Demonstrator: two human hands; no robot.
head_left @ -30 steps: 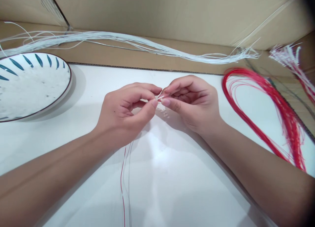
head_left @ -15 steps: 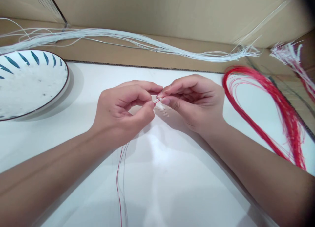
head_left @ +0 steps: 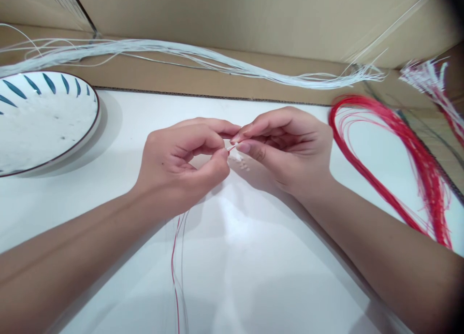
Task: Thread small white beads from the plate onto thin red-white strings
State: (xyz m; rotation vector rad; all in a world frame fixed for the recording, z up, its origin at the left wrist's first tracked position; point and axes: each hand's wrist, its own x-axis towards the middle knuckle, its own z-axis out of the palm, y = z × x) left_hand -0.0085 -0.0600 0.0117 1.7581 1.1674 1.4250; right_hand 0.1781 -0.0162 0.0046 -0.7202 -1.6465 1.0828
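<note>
My left hand [head_left: 184,162] is closed, with thumb and forefinger pinching the end of a thin red wire [head_left: 173,264]. The rest of that wire hangs from under the hand towards the near edge of the view. Fingertip to fingertip with it, my right hand [head_left: 295,150] pinches a tiny white piece [head_left: 236,144], maybe a connector housing, where the red wire's end meets it. Its exact shape is mostly hidden by the fingers. Below the fingertips, several small white pieces [head_left: 241,165] lie on the white tabletop [head_left: 261,266].
At the left stands a white plate [head_left: 94,112] with blue-green leaf marks, holding small whitish bits. Behind, a bundle of white wires [head_left: 217,61] lies along the cardboard [head_left: 232,15]. On the right are a looped bundle of red wires [head_left: 416,155] and white-tipped wire ends [head_left: 427,78].
Both hands keep nearly the same pose. The white strip that showed between the fingertips is now less visible, and the red wire shows there instead. The view has shifted slightly.
</note>
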